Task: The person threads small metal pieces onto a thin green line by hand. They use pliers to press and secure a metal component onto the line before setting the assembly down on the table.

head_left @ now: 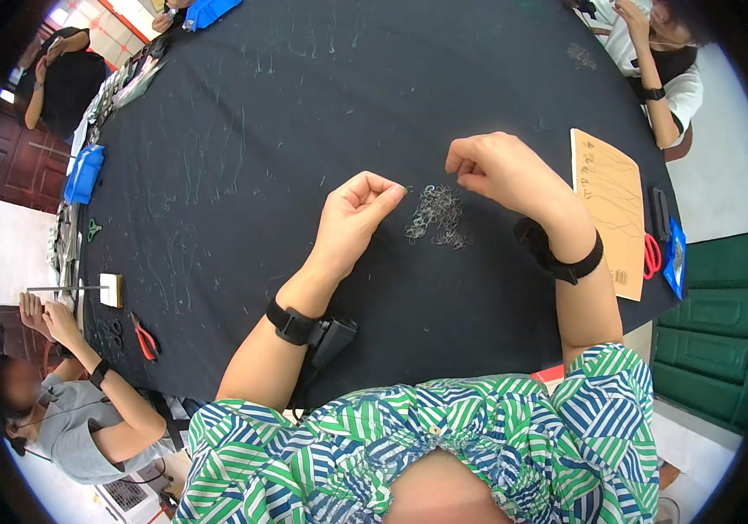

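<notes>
A loose pile of small wiry metal pieces (pixel 437 213), which look like fish hooks, lies on the black cloth between my hands. My left hand (pixel 355 214) is at the pile's left edge, thumb and forefinger pinched; a tiny dark speck shows at their tips, too small to name. Just above and right of the pile, my right hand (pixel 500 170) hovers with its fingers curled in and thumb bent toward them. Whatever those fingers hold, if anything, is hidden. Both wrists wear black straps.
Thin green lines (pixel 192 236) are strewn over the table's left side. Red-handled pliers (pixel 144 337) lie at lower left. On the right are a tan notebook (pixel 611 218), red-handled scissors (pixel 651 256) and a blue packet (pixel 675 259). Other people sit around the table's rim.
</notes>
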The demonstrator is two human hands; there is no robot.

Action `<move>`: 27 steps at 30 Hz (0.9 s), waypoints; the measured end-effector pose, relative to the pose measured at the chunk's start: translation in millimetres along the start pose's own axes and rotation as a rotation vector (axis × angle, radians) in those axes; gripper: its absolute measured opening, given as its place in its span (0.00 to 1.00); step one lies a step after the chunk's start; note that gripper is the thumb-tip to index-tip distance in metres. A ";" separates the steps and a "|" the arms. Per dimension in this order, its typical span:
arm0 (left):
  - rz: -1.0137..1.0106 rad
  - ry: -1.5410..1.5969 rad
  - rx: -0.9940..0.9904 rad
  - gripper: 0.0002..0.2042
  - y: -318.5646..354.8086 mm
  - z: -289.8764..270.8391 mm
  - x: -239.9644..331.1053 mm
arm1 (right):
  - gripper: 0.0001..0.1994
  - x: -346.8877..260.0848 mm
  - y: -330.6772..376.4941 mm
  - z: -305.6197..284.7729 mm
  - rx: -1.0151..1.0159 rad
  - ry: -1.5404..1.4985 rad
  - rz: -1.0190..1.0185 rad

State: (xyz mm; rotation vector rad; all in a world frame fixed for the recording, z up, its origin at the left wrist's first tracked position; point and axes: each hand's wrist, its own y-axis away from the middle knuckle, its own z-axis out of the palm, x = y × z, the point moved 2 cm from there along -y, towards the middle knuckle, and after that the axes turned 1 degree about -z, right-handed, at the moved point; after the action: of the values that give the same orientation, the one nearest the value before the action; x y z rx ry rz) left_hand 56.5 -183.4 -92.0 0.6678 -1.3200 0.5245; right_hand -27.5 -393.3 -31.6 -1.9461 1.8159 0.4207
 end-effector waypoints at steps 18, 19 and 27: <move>0.040 -0.025 -0.008 0.07 1.7 12.1 -1.0 | 0.05 -2.7 11.2 -7.2 -0.001 0.119 0.017; 0.048 -0.028 -0.010 0.07 1.2 12.2 -0.7 | 0.05 -7.3 12.7 -11.1 -0.028 0.107 0.034; 0.008 -0.016 -0.004 0.06 -0.3 8.6 -1.7 | 0.04 -28.5 16.2 -22.6 -0.028 0.109 -0.081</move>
State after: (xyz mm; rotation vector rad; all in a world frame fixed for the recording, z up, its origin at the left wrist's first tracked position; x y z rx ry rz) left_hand 50.4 -189.6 -92.8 0.6646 -1.3390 0.5241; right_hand -47.9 -381.0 0.3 -2.0913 1.7982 0.3211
